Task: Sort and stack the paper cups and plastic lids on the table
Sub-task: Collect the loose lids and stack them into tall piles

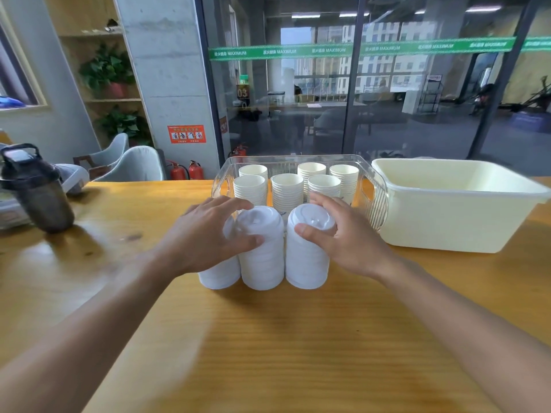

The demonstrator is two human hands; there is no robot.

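Three tall stacks of white plastic lids stand side by side on the wooden table: a left stack [220,275], a middle stack [262,257] and a right stack [307,260]. My left hand [205,236] wraps around the middle stack near its top, thumb in front, and hides the top of the left stack. My right hand [343,234] grips the top of the right stack, thumb on its near side. Behind them a clear plastic bin [378,198] holds several stacks of white paper cups [286,189].
A cream plastic tub [447,222] stands to the right of the clear bin. A dark shaker bottle [35,189] stands at the table's left edge. Chairs, plants and a glass wall lie beyond the table.
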